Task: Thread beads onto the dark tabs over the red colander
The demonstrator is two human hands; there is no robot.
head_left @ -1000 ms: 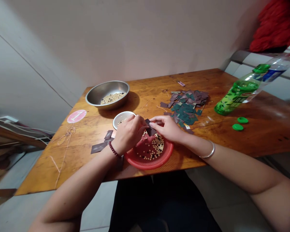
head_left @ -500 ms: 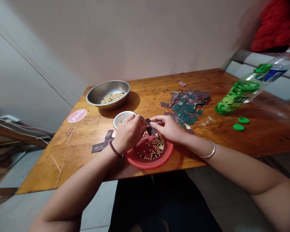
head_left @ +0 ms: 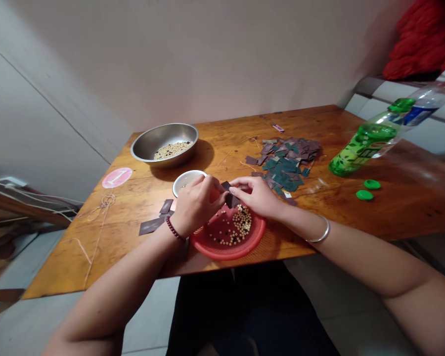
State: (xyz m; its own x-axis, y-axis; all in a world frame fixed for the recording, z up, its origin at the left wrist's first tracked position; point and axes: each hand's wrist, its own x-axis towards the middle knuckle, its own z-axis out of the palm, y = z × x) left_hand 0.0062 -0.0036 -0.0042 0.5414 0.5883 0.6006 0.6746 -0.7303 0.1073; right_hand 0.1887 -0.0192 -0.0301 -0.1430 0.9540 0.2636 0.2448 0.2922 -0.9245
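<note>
My left hand (head_left: 196, 203) and my right hand (head_left: 257, 196) meet over a red plastic basket (head_left: 228, 236) of pale and dark beans at the table's near edge. Both hands are closed in a pinch on a small dark card (head_left: 230, 197) held between them above the basket. A bead bracelet circles my left wrist and a silver bangle my right. A small white bowl (head_left: 187, 179) with a few beans sits just behind my left hand.
A steel bowl (head_left: 164, 144) of pale beans stands at the back left. A pile of dark cards (head_left: 286, 162) lies right of centre, a few more cards (head_left: 156, 220) to the left. A green bottle (head_left: 363, 144), green caps (head_left: 368, 189), a pink round label (head_left: 116, 177) and loose string (head_left: 96, 220) are also on the table.
None beyond slight camera shift; both hands keep their pinch on the card over the basket.
</note>
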